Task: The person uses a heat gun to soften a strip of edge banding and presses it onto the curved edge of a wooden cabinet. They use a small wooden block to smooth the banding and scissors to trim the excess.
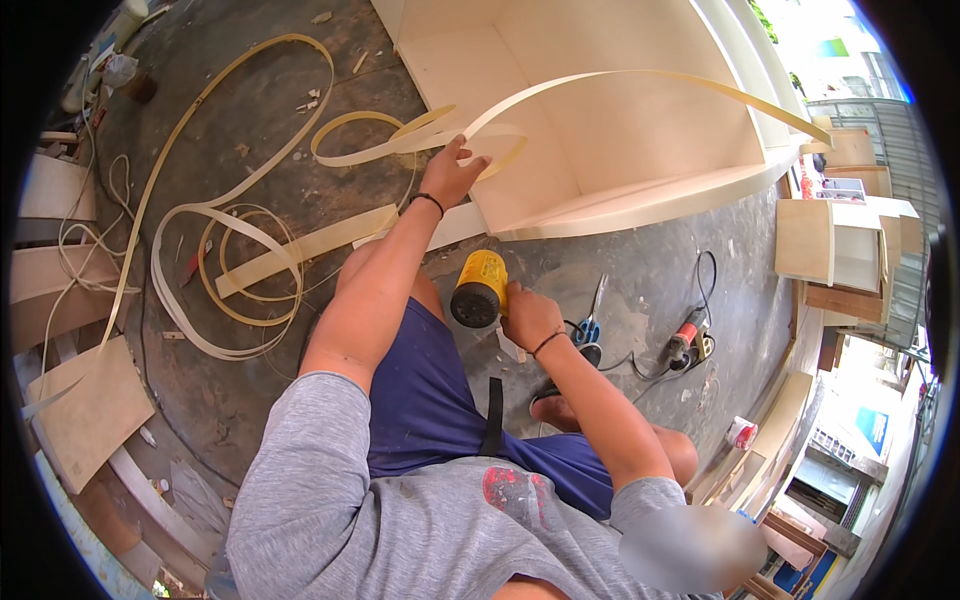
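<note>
My left hand (pixel 455 172) pinches a long cream edge-banding strip (pixel 620 74) between bent fingers. From there the strip arches over a pale open-fronted cabinet (pixel 640 120) toward the cabinet's far right corner. Other loops of banding hang and lie to the left of that hand. My right hand (pixel 530 318) is wrapped round the handle of a yellow heat gun (pixel 485 280), its black round end facing me. The gun is held above the floor between my knees, apart from the strip. Its nozzle is not clearly visible.
Loose banding coils (pixel 225 205) spread across the concrete floor at left, near a flat board (pixel 320 245). Blue-handled scissors (pixel 588 328) and a red angle grinder (pixel 687 336) with its cord lie right of my right hand. A red-and-white tin (pixel 741 433) stands farther right.
</note>
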The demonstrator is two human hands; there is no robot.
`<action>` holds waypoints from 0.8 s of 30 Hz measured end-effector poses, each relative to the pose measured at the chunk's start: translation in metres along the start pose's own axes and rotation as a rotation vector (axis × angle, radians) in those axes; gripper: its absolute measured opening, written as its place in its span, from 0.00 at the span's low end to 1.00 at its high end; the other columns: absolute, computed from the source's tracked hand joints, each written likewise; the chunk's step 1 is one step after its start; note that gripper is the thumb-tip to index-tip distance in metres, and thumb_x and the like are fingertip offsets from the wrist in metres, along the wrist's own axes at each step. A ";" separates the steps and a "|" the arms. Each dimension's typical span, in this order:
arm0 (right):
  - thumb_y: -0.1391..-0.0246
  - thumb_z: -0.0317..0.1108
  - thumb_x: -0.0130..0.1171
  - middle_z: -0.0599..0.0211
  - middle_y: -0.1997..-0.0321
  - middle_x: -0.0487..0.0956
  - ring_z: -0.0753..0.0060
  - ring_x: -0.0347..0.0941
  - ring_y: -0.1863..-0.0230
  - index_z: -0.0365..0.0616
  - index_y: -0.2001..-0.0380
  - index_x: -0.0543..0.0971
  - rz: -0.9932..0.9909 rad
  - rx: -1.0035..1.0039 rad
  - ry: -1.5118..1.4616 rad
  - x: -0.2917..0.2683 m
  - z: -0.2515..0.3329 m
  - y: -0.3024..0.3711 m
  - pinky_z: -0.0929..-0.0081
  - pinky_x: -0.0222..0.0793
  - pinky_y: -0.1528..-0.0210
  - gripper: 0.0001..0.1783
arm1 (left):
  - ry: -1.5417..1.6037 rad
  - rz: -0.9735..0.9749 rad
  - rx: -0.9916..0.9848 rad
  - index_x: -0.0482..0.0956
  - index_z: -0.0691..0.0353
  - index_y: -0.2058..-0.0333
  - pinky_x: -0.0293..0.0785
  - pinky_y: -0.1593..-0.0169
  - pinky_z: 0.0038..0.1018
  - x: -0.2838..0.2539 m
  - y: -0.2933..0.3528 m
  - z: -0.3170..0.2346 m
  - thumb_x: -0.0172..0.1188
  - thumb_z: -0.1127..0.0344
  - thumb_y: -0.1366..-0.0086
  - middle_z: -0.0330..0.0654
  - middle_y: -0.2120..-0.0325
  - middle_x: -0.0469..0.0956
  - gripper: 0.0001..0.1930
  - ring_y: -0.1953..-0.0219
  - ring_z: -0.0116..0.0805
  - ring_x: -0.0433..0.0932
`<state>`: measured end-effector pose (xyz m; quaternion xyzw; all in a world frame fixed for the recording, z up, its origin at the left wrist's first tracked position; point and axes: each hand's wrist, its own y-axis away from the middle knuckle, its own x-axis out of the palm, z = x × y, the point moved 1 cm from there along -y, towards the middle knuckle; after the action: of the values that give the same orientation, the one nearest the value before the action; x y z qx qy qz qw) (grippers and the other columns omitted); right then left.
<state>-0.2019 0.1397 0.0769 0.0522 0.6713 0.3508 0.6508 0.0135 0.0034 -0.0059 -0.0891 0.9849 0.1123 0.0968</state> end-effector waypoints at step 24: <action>0.55 0.33 0.59 0.55 0.63 0.78 0.49 0.77 0.64 0.43 0.60 0.69 -0.137 0.063 -0.160 -0.083 0.000 0.106 0.58 0.73 0.65 0.18 | -0.110 0.099 -0.002 0.50 0.70 0.35 0.67 0.42 0.33 -0.001 0.012 -0.021 0.69 0.49 0.49 0.59 0.44 0.69 0.52 0.45 0.48 0.72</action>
<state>-0.2306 0.1753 0.2039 0.0546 0.6297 0.2790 0.7229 0.0083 0.0103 0.0173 -0.0339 0.9812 0.1227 0.1452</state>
